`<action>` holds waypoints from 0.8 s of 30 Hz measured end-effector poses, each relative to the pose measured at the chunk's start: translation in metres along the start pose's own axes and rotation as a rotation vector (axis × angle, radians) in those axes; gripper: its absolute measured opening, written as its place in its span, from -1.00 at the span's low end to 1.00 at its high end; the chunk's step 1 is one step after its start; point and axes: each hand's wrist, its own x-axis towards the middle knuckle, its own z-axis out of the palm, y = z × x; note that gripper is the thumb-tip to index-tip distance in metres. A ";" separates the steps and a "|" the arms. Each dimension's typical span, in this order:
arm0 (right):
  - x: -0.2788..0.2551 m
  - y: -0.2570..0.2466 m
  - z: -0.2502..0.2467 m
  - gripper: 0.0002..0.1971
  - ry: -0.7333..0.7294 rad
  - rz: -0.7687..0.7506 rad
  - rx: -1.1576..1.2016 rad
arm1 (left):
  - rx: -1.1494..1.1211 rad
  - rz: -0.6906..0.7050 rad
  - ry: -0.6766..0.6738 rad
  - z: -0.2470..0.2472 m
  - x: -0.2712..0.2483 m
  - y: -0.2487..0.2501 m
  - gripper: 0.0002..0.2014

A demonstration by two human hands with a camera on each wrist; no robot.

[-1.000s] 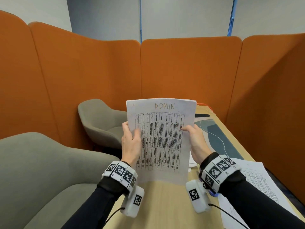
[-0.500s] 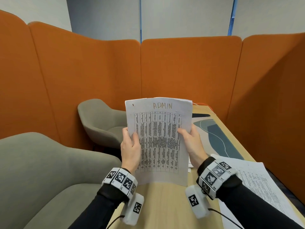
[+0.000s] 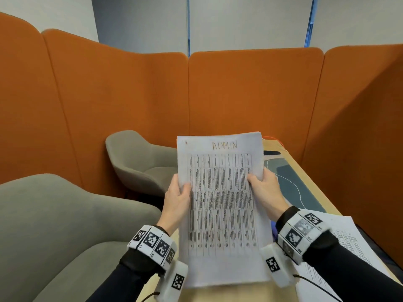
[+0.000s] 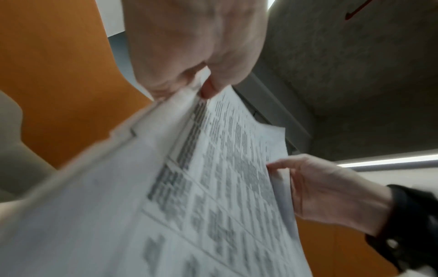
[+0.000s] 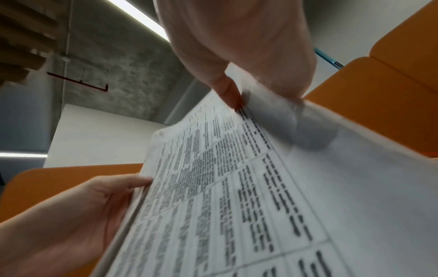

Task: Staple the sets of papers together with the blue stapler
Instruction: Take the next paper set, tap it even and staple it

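Both hands pinch the papers [image 3: 220, 203] upright above the desk's [image 3: 231, 294] near edge, left hand [image 3: 176, 201] and right hand [image 3: 265, 192] on the long sides, the stapler [image 3: 273, 227] barely showing behind the right wrist.

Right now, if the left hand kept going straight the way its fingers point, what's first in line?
Probably the far grey chair: the left hand, gripping the ADMIN papers, points up and away toward it, then the orange partition. Depth is unclear.

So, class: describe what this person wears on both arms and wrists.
Both arms wear dark long sleeves. Each wrist carries a white band printed with black square markers, with a white marked block hanging beneath and a thin black cable trailing off. The left hand and right hand are bare.
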 end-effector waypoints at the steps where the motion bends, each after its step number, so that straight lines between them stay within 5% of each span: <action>1: 0.001 0.008 -0.005 -0.66 -0.027 0.030 -0.026 | 0.008 -0.050 -0.070 0.000 0.000 -0.005 -0.89; 6: -0.023 0.046 -0.016 -0.78 -0.170 0.314 -0.127 | -0.047 -0.329 -0.253 0.002 0.009 -0.030 -0.78; 11: -0.035 0.078 -0.014 -0.74 -0.233 0.546 -0.122 | -0.040 -0.389 -0.347 0.017 0.026 -0.092 -0.53; 19: -0.021 0.076 -0.017 -0.77 -0.186 0.607 0.103 | -0.057 -0.420 -0.317 0.019 0.009 -0.073 -0.59; 24: -0.017 0.072 -0.009 -0.80 -0.135 0.539 -0.020 | -0.009 -0.410 -0.263 0.021 0.010 -0.076 -0.69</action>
